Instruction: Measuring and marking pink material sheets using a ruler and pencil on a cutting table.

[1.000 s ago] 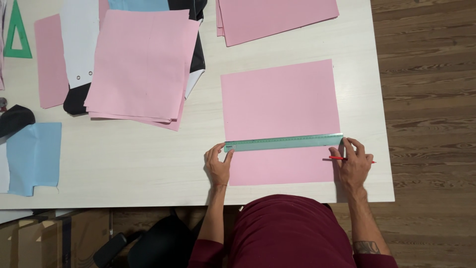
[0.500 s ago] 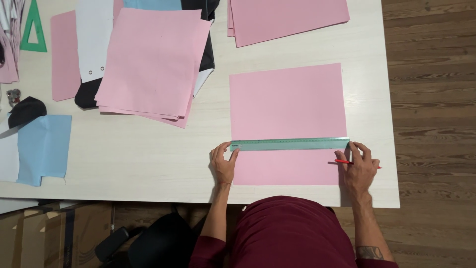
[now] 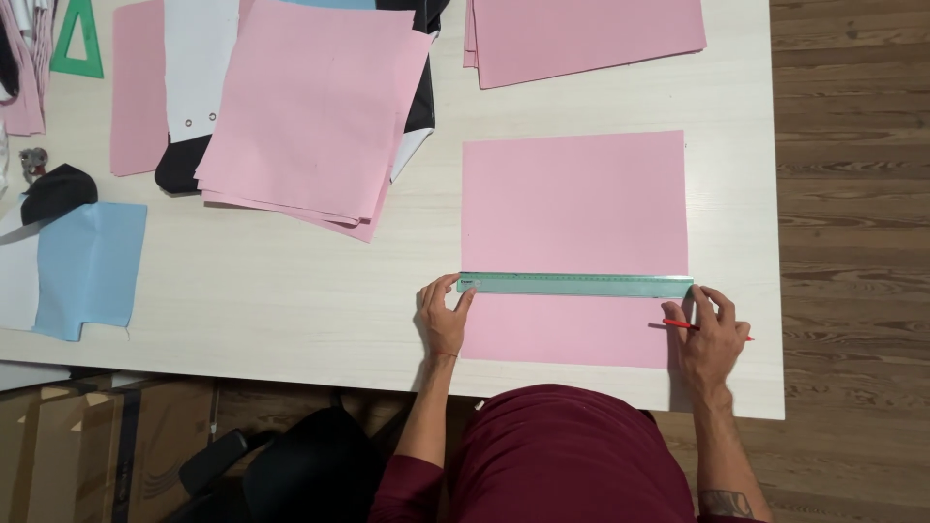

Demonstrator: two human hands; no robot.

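A pink paper sheet point(image 3: 573, 203) lies flat on the pale wooden table point(image 3: 291, 310). Across its lower part rests a long green ruler point(image 3: 576, 285), running left to right. My left hand point(image 3: 443, 317) presses on the ruler's left end with fingers spread. At the ruler's right end my right hand point(image 3: 707, 334) touches the ruler and grips a red pencil point(image 3: 683, 325), whose tip points left onto the paper just below the ruler.
A stack of pink sheets point(image 3: 310, 116) over white and black pieces lies at upper left, another pink stack point(image 3: 581, 34) at the top. A green set square point(image 3: 77, 39) and light blue paper point(image 3: 87, 266) are at left. The table edge and wooden floor point(image 3: 852, 194) are at right.
The view has shifted slightly. Both hands stay on the ruler ends; the ruler and pencil hold nearly the same place on the sheet.
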